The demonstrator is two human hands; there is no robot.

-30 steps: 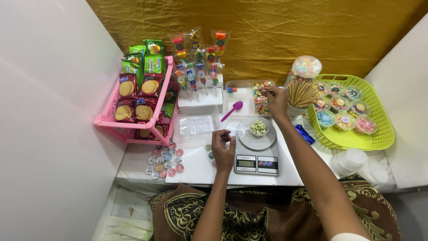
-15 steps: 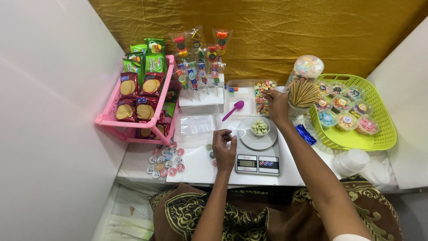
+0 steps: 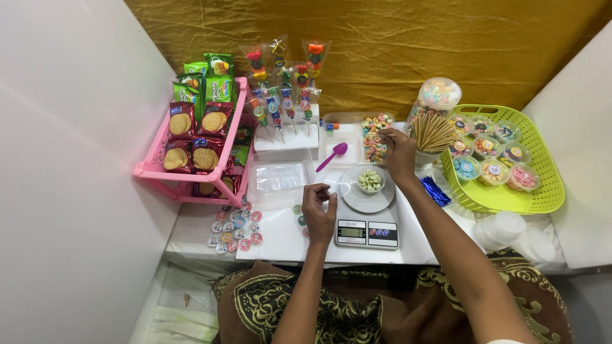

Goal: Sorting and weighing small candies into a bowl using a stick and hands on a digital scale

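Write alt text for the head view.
The person's right hand reaches into a tray of colourful candies while the left hand rests beside a kitchen scale carrying a small cup of pale sweets.

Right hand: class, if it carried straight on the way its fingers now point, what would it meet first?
Probably the tray of mixed coloured sweets; the right hand already reaches its edge, though depth is unclear.
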